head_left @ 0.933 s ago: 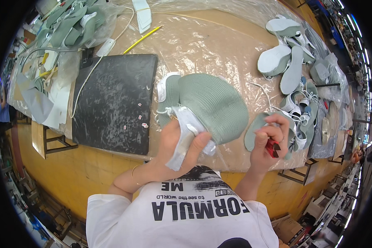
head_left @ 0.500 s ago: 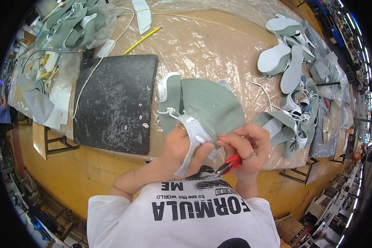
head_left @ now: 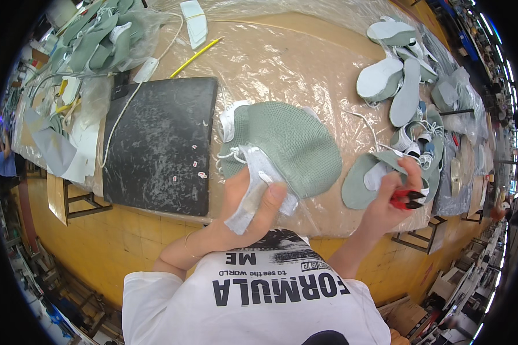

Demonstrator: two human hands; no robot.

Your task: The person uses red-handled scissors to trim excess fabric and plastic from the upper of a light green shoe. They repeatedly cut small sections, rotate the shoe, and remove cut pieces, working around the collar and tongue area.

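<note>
A tan worktable under shiny clear plastic is stretching across the view, with a yellow floor showing beyond its near edge. The sage-green knitted shoe upper is lying at the middle of the clock face, white laces dangling on its nine o'clock side. At its seven o'clock, the left hand is holding the upper closely, its thumb pressing on the pale grey lining. At four o'clock, the right hand is curling around red-handled cutters, their dark blades pointing toward three o'clock. A flat sage upper is lying just beside that hand; whether the two are touching, I cannot tell. White-soled shoes are resting at two o'clock. A scuffed black board is occupying nine o'clock, small red-and-white tags sitting near its right edge. A yellow pencil is slanting between ten and eleven, while more green uppers are piling up at ten.
</note>
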